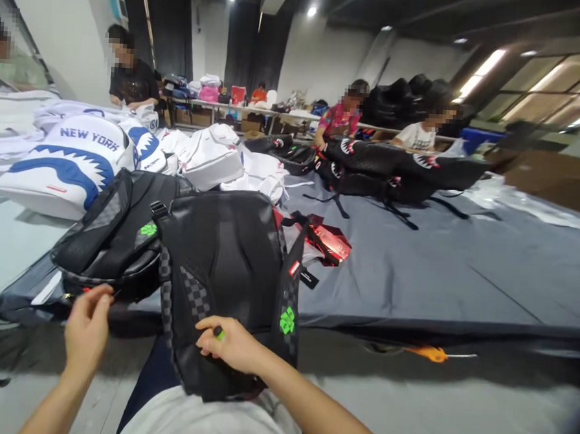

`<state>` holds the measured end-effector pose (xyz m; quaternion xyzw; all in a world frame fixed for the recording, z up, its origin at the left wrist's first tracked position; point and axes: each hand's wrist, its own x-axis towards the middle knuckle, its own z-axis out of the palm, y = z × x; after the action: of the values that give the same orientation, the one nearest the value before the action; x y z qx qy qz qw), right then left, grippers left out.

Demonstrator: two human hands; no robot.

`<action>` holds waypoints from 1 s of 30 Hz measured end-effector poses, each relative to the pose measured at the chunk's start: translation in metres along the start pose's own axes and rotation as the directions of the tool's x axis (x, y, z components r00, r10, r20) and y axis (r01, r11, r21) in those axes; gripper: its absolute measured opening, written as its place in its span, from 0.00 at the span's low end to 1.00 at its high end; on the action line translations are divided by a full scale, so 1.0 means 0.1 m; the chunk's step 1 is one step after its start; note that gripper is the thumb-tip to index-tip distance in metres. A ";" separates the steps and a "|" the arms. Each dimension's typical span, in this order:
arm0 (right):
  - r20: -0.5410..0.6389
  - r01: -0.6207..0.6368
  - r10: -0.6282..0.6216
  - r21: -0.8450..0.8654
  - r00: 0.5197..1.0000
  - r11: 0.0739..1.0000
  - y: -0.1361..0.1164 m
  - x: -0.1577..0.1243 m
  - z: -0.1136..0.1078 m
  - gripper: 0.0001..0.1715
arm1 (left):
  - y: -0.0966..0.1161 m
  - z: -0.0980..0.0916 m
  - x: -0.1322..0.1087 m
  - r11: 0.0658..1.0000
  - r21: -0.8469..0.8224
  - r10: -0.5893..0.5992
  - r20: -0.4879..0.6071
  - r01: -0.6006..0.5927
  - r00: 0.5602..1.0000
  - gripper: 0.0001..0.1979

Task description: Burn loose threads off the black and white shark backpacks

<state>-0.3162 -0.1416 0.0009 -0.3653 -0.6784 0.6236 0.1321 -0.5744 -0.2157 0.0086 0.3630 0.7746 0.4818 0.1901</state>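
Observation:
A black backpack (244,253) with grey checkered trim and a green emblem on one strap leans upright against the table edge in front of me, its strap side facing me. My right hand (227,343) is over its lower part, closed round a small black-and-green tool (219,333) that mostly hides in the fingers. A second black backpack (124,234) lies on the table to the left. Just below its near edge, my left hand (90,323) is pinched; what its fingertips hold, if anything, is too small to make out.
White backpacks with blue print (79,157) are piled at the left. Red shiny packaging (332,244) lies right of the near backpack. Across the table (437,270), people handle black bags (380,167). An orange-handled tool (428,354) sticks out below the table edge.

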 end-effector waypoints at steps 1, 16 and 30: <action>0.031 -0.055 0.054 0.054 0.998 0.997 0.05 0.13 0.06 0.19 | 0.07 0.02 -0.08 0.992 0.040 0.120 -0.080 -0.117 0.990 0.23; -0.470 -0.077 0.153 0.177 0.869 0.981 0.39 -0.07 -0.64 0.13 | 0.86 1.36 0.25 0.107 0.210 0.825 0.528 -0.972 0.204 0.16; -0.291 -0.080 0.203 0.386 0.935 0.919 0.51 0.03 -0.74 0.19 | 2.03 2.29 0.99 -0.213 -0.078 0.622 0.758 -0.974 -0.197 0.26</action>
<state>-0.2544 -0.0864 -0.0340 -0.4807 -0.4898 0.6785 0.2622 -0.4157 0.0526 0.0876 0.9548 0.2617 0.0641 -0.1253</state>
